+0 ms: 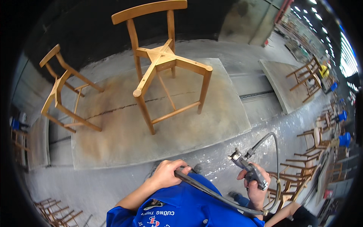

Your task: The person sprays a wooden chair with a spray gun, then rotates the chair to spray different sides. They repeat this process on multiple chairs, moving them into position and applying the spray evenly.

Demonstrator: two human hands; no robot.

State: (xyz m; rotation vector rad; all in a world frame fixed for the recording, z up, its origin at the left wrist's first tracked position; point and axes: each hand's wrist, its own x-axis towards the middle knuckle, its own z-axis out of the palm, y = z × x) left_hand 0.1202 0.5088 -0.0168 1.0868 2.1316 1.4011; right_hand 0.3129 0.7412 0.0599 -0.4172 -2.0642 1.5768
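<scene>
My right hand [259, 191] is wrapped round the grip of a spray gun [247, 167], its nozzle end pointing away up and to the left. A dark hose [211, 193] runs from beside that hand across the blue shirt, and my left hand [166, 174] is closed on its end part in front of my chest. A thinner hose loops up to the gun's head. Beyond both hands, a seatless wooden chair frame [166, 62] stands on a stained flat board [177, 136]. A second chair frame [60, 90] stands at the board's left end. Neither hand touches a chair.
A dark wall [87, 34] rises behind the board. A chain [257, 94] shows in the gap before another board [276, 83] with a chair frame on it. Many wooden chairs [302, 170] crowd the right side, with people in blue there. Another person's arm [283, 213] is at lower right.
</scene>
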